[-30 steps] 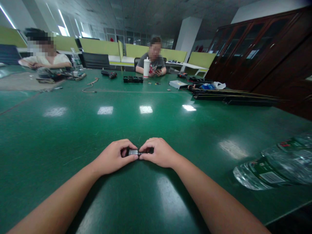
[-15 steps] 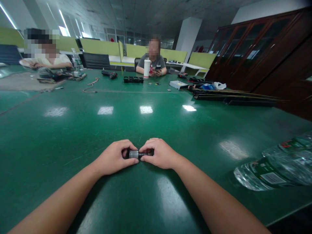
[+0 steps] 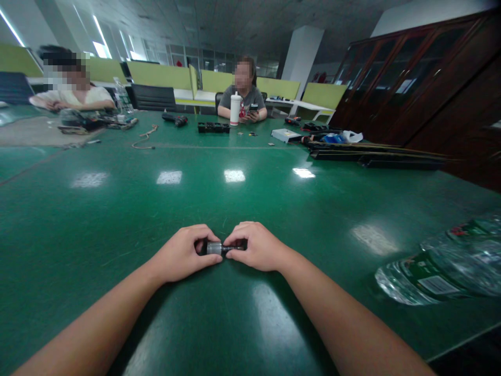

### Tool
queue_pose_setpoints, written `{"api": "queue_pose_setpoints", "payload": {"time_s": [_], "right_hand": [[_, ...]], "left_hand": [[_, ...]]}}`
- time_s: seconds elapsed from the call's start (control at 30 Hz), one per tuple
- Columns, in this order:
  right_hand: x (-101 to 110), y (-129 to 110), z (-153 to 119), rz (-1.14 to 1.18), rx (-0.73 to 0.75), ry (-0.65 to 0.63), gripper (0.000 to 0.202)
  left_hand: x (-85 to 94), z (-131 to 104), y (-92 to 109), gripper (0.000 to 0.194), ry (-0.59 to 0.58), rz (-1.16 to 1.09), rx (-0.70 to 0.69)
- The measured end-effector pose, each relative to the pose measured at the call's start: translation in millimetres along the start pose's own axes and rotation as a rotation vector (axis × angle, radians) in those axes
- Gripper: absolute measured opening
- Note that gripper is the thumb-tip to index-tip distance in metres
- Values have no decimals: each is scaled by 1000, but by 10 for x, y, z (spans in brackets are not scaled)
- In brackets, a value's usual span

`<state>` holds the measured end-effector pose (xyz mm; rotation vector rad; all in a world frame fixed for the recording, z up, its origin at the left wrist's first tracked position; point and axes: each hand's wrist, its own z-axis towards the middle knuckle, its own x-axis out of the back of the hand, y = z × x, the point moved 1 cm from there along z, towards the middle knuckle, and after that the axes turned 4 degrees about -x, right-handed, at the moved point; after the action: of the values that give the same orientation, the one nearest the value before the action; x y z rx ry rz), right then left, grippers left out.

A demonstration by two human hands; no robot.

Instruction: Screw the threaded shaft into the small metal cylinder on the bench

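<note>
My left hand (image 3: 183, 254) is closed around a small silver cylinder with a dark ribbed shaft (image 3: 214, 248), thumb below and fingers above. Its left end is dark and partly covered by my fingers. From its right end the thin shaft runs into my right hand (image 3: 258, 247), whose thumb and fingertips pinch it. The shaft's far end is partly hidden by that hand. The part lies level, left to right, close over the green tabletop (image 3: 219, 203). What kind of part it is, I cannot tell.
Large plastic water bottles (image 3: 438, 277) lie at the right. Across the table are a white tumbler (image 3: 235, 109), a black slotted block (image 3: 213, 127), a power drill (image 3: 175, 119), a cord (image 3: 145, 138) and long dark strips (image 3: 376, 155). Two people sit at the far side.
My hands and the part keep the same pose. Across the table, the person behind the tumbler has turned their head slightly.
</note>
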<state>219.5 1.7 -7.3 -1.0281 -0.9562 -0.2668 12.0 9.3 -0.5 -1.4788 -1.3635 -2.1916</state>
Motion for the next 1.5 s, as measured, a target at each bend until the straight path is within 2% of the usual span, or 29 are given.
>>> {"api": "queue_pose_setpoints", "payload": {"time_s": [1.5], "right_hand": [[73,34,-38,-6,-50,-32,13]], "left_hand": [[-4,-1,-2,26,-16,-13,25]]}}
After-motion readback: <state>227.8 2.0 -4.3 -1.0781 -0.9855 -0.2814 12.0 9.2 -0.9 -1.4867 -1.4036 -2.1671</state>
